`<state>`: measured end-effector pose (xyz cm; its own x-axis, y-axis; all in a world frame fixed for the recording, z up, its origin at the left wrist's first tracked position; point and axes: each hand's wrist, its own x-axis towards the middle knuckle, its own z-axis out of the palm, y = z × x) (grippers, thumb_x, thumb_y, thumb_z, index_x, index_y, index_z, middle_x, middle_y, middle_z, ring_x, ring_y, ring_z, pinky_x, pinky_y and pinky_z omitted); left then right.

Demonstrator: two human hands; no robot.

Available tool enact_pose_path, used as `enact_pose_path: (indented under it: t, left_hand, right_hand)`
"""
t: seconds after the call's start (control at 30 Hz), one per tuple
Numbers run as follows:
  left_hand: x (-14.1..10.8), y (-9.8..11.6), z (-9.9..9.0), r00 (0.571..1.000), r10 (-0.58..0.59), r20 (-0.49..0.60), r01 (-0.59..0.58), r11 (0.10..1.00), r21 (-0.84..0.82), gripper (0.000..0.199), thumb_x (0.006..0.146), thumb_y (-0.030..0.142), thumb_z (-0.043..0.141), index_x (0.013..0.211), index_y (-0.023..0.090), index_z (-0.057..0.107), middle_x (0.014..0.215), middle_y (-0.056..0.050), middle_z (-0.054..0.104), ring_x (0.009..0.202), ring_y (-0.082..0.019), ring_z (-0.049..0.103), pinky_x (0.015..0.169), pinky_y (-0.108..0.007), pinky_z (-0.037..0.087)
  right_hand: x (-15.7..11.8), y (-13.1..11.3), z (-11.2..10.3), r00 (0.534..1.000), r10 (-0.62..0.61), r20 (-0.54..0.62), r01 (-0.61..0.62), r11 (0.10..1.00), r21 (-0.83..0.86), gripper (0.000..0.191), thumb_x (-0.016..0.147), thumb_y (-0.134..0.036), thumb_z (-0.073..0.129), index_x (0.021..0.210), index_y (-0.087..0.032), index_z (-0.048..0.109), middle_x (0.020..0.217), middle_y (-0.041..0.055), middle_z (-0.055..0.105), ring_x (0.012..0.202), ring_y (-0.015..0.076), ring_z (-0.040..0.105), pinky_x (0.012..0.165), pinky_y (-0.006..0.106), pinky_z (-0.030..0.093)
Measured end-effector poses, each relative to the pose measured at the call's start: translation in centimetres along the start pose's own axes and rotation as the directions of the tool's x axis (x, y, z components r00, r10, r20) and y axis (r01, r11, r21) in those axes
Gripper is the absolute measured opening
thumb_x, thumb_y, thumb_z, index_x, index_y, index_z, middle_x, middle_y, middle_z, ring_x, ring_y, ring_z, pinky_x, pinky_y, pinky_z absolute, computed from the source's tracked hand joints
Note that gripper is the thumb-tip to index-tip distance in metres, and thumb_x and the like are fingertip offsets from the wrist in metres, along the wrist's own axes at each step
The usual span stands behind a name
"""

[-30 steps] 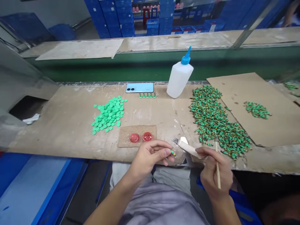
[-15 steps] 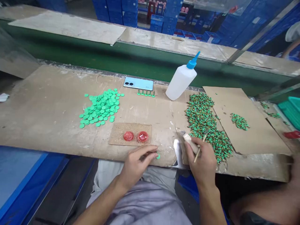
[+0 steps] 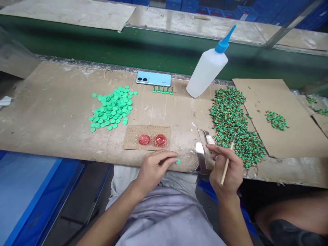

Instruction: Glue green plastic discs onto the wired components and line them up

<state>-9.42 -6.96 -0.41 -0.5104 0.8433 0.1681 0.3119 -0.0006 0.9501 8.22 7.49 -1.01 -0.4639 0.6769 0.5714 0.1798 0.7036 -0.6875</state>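
Observation:
My left hand (image 3: 156, 167) is closed in a pinch near the table's front edge, with a small green disc (image 3: 178, 161) at its fingertips. My right hand (image 3: 228, 169) is closed around a thin wooden-handled brush (image 3: 226, 169), its dark tip pointing away from me over a heap of small green and gold pieces (image 3: 228, 112). Just beyond the right fingers lies a pale-handled tool with a metal end (image 3: 209, 137); its near end is hidden by the hand. Two red round cups, a left one (image 3: 144, 139) and a right one (image 3: 160, 139), sit on a cardboard piece (image 3: 132, 141).
A pile of green discs (image 3: 112, 107) lies left. Several small green upright figures (image 3: 163, 90) stand before a blue phone (image 3: 153, 79). A white bottle (image 3: 207, 72) with a blue nozzle stands at the back. A co-worker's limb (image 3: 297, 215) shows lower right.
My right hand has shifted its fingers off the pale-handled tool and now grips just the brush. My left hand keeps its pinch on the disc. The camera view has tilted downward.

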Motion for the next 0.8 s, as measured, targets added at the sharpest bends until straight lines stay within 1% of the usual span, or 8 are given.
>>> enact_pose_path:
  t: [0.07, 0.13, 0.23, 0.3, 0.37, 0.47, 0.63, 0.8]
  left_hand:
    - [0.2, 0.2, 0.1, 1.000, -0.006, 0.021, 0.005, 1.000, 0.010, 0.010, 0.093, 0.016, 0.072, 0.096, 0.021, 0.079, 0.093, 0.000, 0.080, 0.083, -0.016, 0.074, 0.080, -0.024, 0.058]
    - [0.2, 0.2, 0.1, 1.000, 0.008, 0.028, -0.009, 1.000, 0.030, 0.009, 0.093, 0.016, 0.072, 0.096, 0.021, 0.078, 0.094, 0.000, 0.080, 0.083, -0.016, 0.074, 0.080, -0.024, 0.057]
    - [0.1, 0.0, 0.1, 0.997, 0.055, 0.051, -0.059, 0.996, 0.069, 0.009, 0.094, 0.017, 0.070, 0.096, 0.022, 0.078, 0.094, -0.001, 0.080, 0.086, -0.016, 0.074, 0.081, -0.025, 0.057]
    - [0.1, -0.1, 0.0, 0.995, 0.073, 0.070, -0.079, 0.993, 0.089, 0.010, 0.095, 0.017, 0.070, 0.097, 0.021, 0.078, 0.095, -0.001, 0.080, 0.087, -0.016, 0.074, 0.082, -0.025, 0.056]
    - [0.1, -0.1, 0.0, 0.994, 0.073, 0.082, -0.081, 0.991, 0.105, 0.010, 0.094, 0.015, 0.070, 0.097, 0.021, 0.078, 0.096, -0.001, 0.080, 0.088, -0.016, 0.074, 0.083, -0.024, 0.056]
    - [0.3, 0.0, -0.1, 0.993, 0.068, 0.092, -0.080, 0.988, 0.129, 0.011, 0.094, 0.014, 0.071, 0.097, 0.021, 0.079, 0.096, 0.000, 0.080, 0.088, -0.015, 0.075, 0.083, -0.022, 0.056]
    - [0.3, 0.1, -0.1, 0.991, 0.098, 0.094, -0.112, 0.981, 0.160, 0.011, 0.092, 0.013, 0.073, 0.097, 0.022, 0.079, 0.095, 0.001, 0.080, 0.087, -0.013, 0.075, 0.083, -0.021, 0.056]
    - [0.3, -0.1, -0.1, 0.990, 0.097, 0.098, -0.114, 0.976, 0.186, 0.013, 0.093, 0.013, 0.072, 0.098, 0.023, 0.078, 0.096, 0.001, 0.080, 0.087, -0.014, 0.075, 0.083, -0.023, 0.058]
  right_hand:
    - [-0.2, 0.4, 0.4, 1.000, 0.028, 0.002, -0.028, 0.999, 0.046, 0.023, 0.106, -0.020, 0.044, 0.123, -0.023, 0.060, 0.107, 0.0083, 0.072, 0.083, 0.0192, 0.065, 0.074, 0.035, 0.053]
    - [-0.4, 0.8, 0.9, 0.999, 0.033, 0.010, -0.034, 0.997, 0.075, 0.028, 0.107, -0.019, 0.042, 0.130, -0.024, 0.057, 0.111, 0.0092, 0.070, 0.085, 0.0195, 0.065, 0.073, 0.036, 0.053]
    - [-0.6, 1.1, 1.3, 1.000, 0.002, 0.025, -0.004, 0.995, 0.103, 0.038, 0.106, -0.016, 0.040, 0.142, -0.028, 0.047, 0.117, 0.0099, 0.068, 0.091, 0.0206, 0.065, 0.078, 0.039, 0.056]
    - [-0.7, 1.2, 1.3, 0.999, -0.013, 0.041, 0.008, 0.995, 0.101, 0.042, 0.106, -0.016, 0.040, 0.146, -0.028, 0.043, 0.120, 0.0107, 0.068, 0.096, 0.0220, 0.064, 0.083, 0.042, 0.056]
    - [-0.8, 1.2, 1.2, 0.998, -0.012, 0.069, 0.007, 0.997, 0.083, 0.044, 0.105, -0.015, 0.041, 0.148, -0.028, 0.041, 0.121, 0.0111, 0.067, 0.098, 0.0226, 0.064, 0.086, 0.044, 0.057]
    - [-0.8, 1.2, 1.0, 0.995, -0.016, 0.094, 0.008, 0.997, 0.075, 0.046, 0.105, -0.014, 0.040, 0.149, -0.028, 0.040, 0.122, 0.0107, 0.068, 0.097, 0.0225, 0.064, 0.087, 0.044, 0.057]
    - [-0.8, 1.2, 1.0, 0.997, -0.032, 0.074, 0.027, 0.997, 0.069, 0.049, 0.104, -0.013, 0.043, 0.150, -0.027, 0.039, 0.121, 0.0105, 0.068, 0.107, 0.0242, 0.064, 0.086, 0.043, 0.058]
    - [-0.9, 1.4, 0.9, 0.996, -0.042, 0.078, 0.039, 0.998, 0.044, 0.050, 0.103, -0.012, 0.043, 0.150, -0.027, 0.039, 0.121, 0.0101, 0.069, 0.103, 0.0241, 0.064, 0.085, 0.043, 0.057]
